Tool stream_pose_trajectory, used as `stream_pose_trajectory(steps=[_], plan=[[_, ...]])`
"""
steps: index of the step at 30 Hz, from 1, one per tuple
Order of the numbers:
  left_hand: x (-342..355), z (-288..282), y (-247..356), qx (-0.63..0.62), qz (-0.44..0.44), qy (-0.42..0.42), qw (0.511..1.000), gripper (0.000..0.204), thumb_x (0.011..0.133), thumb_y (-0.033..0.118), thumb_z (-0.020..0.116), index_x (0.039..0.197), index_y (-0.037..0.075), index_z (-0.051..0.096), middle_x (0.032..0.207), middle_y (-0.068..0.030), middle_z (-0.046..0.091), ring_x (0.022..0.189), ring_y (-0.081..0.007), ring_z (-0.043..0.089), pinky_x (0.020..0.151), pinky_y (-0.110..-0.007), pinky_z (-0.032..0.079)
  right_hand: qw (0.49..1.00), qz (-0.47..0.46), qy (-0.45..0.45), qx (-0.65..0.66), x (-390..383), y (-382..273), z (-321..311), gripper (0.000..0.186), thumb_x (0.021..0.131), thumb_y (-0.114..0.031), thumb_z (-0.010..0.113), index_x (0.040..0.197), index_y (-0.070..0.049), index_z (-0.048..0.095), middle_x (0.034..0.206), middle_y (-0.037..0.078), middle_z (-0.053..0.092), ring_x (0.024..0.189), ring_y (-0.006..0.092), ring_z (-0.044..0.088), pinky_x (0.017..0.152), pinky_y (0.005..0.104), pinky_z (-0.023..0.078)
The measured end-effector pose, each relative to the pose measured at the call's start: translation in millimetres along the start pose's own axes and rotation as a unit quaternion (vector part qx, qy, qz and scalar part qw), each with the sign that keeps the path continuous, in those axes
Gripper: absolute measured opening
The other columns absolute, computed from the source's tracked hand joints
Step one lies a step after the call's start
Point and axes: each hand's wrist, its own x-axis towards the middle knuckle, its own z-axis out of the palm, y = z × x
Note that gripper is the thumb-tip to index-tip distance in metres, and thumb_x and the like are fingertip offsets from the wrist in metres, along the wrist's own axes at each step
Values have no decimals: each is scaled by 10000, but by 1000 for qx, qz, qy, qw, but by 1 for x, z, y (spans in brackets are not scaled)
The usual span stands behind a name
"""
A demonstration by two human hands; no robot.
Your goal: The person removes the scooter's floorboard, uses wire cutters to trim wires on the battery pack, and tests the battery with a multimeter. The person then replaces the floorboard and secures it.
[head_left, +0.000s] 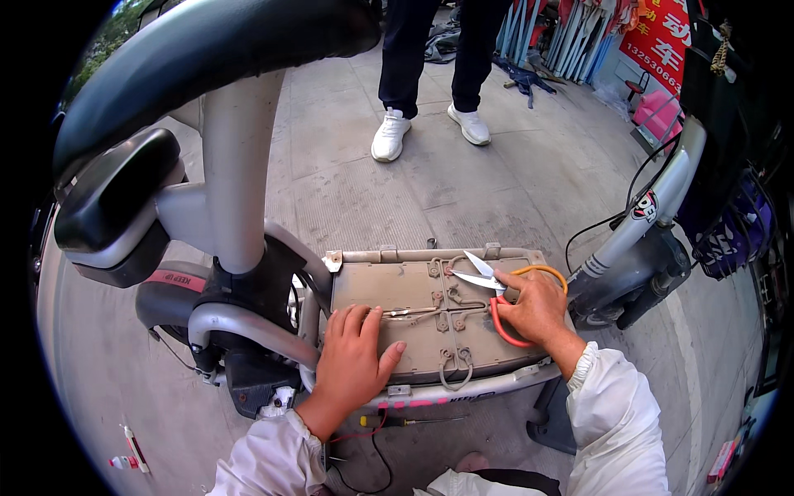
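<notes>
Dusty brown batteries [376,281] lie side by side in the low frame of an electric scooter, with short cables [456,379] joining their terminals. My right hand [538,307] is closed round the red and orange handles of a pair of scissors [488,279]. Their blades are parted and point left, above the batteries' far terminals. On the left end of the batteries lies my left hand [354,354], fingers stretched out and thumb apart, holding nothing. A thin light-coloured rod [409,312] rests just beyond its fingertips, along the gap between batteries.
The scooter's black seat [223,50] and grey post [240,165] rise at the left; its front tube [637,215] slants up at the right. A person in dark trousers [405,58] stands beyond. A screwdriver [370,421] with a yellow handle lies below the frame's near edge.
</notes>
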Motion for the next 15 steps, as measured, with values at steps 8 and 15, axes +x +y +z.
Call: stream_pose_trajectory(steps=[8, 15], plan=[[1, -1, -1, -3, -21, 19, 1000, 577, 955, 367, 619, 1353, -39, 517, 1343, -229, 519, 1307, -429, 436, 1142, -497, 332, 997, 20, 37, 62, -11, 10, 23, 551, 713, -345, 839, 1246, -235, 749, 907, 95, 617, 938, 288, 627, 832, 433, 477], [3, 2, 1, -5, -32, 16, 999, 565, 955, 364, 619, 1345, -33, 521, 1341, -229, 516, 1311, -428, 433, 1142, -505, 329, 996, -23, 82, 30, -18, 13, 22, 556, 724, -319, 839, 1262, -219, 738, 925, 86, 613, 951, 281, 621, 845, 427, 477]])
